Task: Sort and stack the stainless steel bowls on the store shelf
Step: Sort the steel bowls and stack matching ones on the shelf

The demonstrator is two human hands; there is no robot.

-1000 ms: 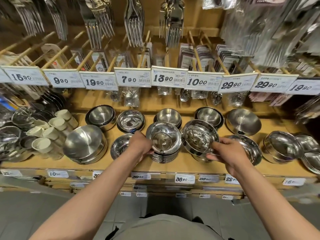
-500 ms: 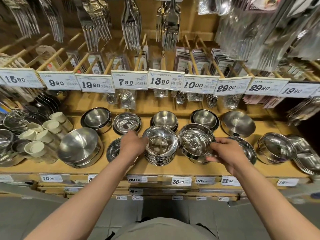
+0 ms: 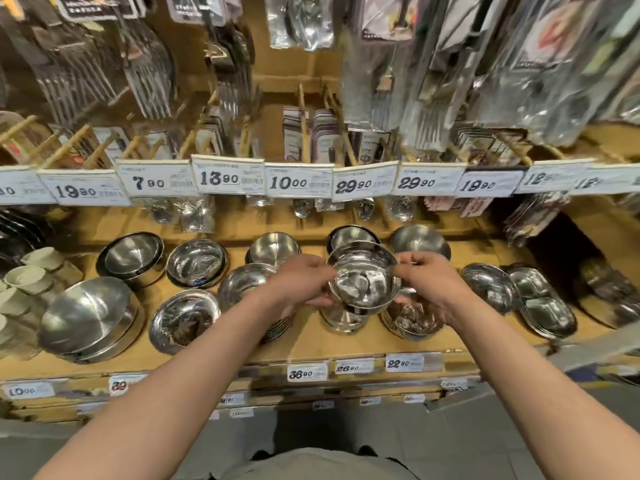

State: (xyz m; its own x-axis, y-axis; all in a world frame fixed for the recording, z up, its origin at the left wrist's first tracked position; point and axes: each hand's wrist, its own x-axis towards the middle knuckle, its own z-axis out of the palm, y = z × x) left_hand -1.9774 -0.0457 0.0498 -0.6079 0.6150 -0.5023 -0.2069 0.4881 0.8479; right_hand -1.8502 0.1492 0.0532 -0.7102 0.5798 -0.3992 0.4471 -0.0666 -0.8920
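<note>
Two hands (image 3: 301, 285) grip bowl (image 3: 363, 278), stacks (image 3: 343, 318) below, cups (image 3: 29, 278) far left

Bare shelf (image 3: 311, 344) shows along the front edge, between the low bowl stack (image 3: 341, 318) and the left front bowl (image 3: 183, 320). Bowls crowd the middle and back rows, with narrow gaps. Overhead, the price tags (image 3: 298, 181) and hanging cutlery packs (image 3: 381, 64) limit room above the back row.

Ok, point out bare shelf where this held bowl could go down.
Bare board runs along the shelf front, between the front bowls and the price tags. Another strip lies behind the back row. Around the held bowl, between both hands, bowls crowd close.
</note>
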